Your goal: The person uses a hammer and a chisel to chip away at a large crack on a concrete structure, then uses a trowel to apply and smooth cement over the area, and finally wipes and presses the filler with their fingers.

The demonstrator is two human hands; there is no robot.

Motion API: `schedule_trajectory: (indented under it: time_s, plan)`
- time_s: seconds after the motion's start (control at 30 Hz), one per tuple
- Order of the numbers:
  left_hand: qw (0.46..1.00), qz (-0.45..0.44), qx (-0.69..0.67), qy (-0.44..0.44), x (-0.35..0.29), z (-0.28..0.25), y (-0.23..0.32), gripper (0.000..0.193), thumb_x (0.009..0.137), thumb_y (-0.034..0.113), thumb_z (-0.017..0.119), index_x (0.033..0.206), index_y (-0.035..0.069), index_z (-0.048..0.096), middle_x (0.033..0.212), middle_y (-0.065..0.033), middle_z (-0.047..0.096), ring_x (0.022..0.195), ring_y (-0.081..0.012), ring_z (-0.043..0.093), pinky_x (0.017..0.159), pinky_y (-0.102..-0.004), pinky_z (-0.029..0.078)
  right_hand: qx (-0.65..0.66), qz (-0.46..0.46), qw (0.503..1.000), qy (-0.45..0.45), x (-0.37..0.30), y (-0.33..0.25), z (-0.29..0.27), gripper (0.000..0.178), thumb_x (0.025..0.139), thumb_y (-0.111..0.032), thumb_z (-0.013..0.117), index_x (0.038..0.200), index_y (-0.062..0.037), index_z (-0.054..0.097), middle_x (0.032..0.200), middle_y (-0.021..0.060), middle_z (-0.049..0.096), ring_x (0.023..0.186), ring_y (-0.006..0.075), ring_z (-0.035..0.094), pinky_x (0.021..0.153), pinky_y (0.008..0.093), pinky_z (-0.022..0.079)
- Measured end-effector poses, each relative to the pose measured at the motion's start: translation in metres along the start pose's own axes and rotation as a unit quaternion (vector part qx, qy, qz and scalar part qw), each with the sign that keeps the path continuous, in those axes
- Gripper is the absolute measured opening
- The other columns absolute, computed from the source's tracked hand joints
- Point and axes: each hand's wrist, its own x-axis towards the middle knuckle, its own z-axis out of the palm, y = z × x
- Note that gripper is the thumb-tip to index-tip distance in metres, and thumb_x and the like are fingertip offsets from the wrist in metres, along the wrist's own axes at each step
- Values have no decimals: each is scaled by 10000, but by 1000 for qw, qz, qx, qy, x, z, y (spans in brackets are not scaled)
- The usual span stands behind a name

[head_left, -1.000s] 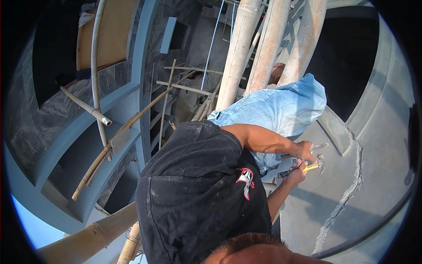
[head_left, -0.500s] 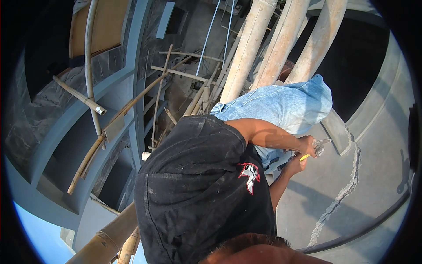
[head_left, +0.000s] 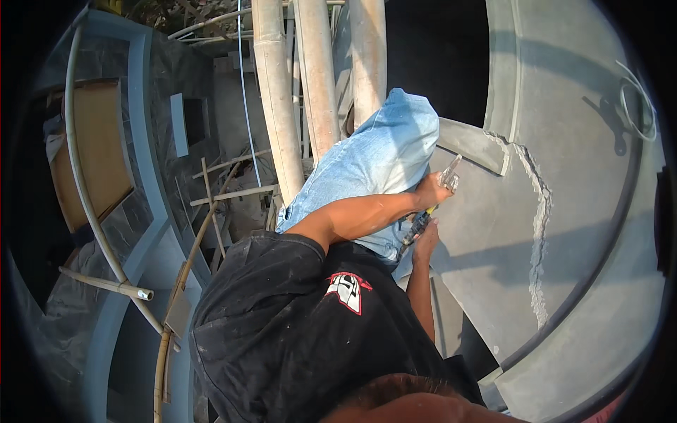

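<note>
My left hand [head_left: 431, 192] is closed round a pale, dust-coated tool [head_left: 449, 173] whose narrow tip points up and right. Just below it, my right hand [head_left: 426, 240] is closed at a dark, slim piece with a yellow part [head_left: 419, 224], which lies between the two hands. Whether the pale and dark parts are one tool or two, I cannot tell. Both hands are close together beside my jeans-covered knee [head_left: 405, 116]. A rough, chipped groove [head_left: 541, 204] runs down the grey wall [head_left: 479, 247] to their right, apart from the tool.
Thick bamboo poles [head_left: 314, 77] stand beyond my legs. Thinner bamboo scaffolding [head_left: 106, 233] crosses the left side, over a drop. A dark opening [head_left: 437, 56] lies ahead, with a concrete ledge [head_left: 469, 144] under it. A dark pipe [head_left: 578, 296] and a coiled pale cable [head_left: 638, 106] are at the right.
The view has turned, so my hands and the groove appear farther left. My left hand's pale tool now points more upward, and more of the dark piece shows between my hands.
</note>
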Motion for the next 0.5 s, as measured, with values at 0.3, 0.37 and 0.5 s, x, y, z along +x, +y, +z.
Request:
schedule_trajectory:
  time_s: [0.3,0.37,0.5]
  plan:
    - [995,-54,-87,-18,19,11,7,69,814,66,592,827,72,524,673,-11,541,531,-87,494,474,-240,418,-227,-133,840,474,25,-56,-156,716,824,-281,654,1401,-12,328,1460,296,235,1358,424,254,1092,483,251]
    - [996,-43,-68,27,31,-7,9,80,825,115,591,817,87,517,651,-1,524,514,-84,483,457,-236,404,-234,-116,799,542,38,-91,-187,785,829,-313,642,1442,-21,249,1495,299,128,1397,437,133,1110,527,172]
    - [994,-100,-39,-14,16,-1,3,101,846,198,574,814,118,520,593,30,440,465,-82,435,416,-233,362,-230,-80,742,625,41,-75,-245,859,849,-381,603,1480,-24,143,1515,301,34,1411,458,20,1104,577,87]
